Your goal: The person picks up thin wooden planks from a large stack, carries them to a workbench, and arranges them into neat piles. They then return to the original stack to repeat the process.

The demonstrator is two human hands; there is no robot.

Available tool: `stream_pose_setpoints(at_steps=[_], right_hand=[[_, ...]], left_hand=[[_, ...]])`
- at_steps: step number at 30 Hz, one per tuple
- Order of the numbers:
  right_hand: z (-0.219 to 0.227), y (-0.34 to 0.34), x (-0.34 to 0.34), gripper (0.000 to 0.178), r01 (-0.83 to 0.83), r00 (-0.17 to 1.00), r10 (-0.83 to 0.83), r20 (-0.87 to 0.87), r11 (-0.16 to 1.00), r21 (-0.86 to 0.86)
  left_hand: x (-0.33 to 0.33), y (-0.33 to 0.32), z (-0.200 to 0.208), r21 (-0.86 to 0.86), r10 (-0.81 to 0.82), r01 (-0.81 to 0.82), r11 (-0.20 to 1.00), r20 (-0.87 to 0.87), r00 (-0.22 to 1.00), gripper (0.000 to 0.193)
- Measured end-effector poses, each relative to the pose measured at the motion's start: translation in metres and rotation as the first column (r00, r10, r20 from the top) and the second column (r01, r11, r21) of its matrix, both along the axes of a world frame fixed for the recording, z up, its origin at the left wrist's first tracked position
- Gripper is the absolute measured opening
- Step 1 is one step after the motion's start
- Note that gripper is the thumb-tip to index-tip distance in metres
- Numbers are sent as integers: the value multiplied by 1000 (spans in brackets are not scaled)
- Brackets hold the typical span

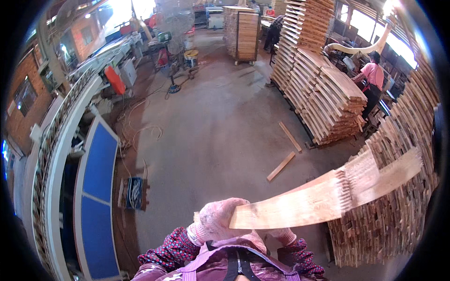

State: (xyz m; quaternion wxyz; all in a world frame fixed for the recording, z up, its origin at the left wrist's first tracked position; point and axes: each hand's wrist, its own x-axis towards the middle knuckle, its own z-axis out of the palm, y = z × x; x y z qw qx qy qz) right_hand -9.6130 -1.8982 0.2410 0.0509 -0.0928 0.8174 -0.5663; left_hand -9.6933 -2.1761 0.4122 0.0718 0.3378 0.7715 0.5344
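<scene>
Long pale wooden boards (295, 203) stretch from my chest out to the right, with comb-cut finger joints showing partway along. My left hand (218, 218), in a soiled knit glove, is closed around their near left end. Under the boards, close to my body, is my gloved right hand (282, 235); the wood hides its fingers. The boards' far ends overlap a tall stack of wooden strips (375, 229) on my right, and whether they rest on it I cannot tell.
Two loose strips (281, 166) lie on the concrete floor (211, 140). Beyond them stands a high lumber stack (318, 93), with a person in pink (372, 75) behind it. A long machine with blue panels (98, 187) runs along the left, beside cables and a crate (134, 193).
</scene>
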Motion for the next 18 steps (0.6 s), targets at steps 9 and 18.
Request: stream_pose_setpoints(at_steps=[9, 18], right_hand=[[-26, 34, -287, 64, 16, 998, -13, 54, 999, -46], [3, 44, -597, 71, -192, 979, 197, 51, 978, -84]], left_hand=[[-280, 26, -41, 0, 64, -65, 998, -138, 988, 59], [-535, 40, -31, 17, 198, -198, 980, -51, 979, 63]])
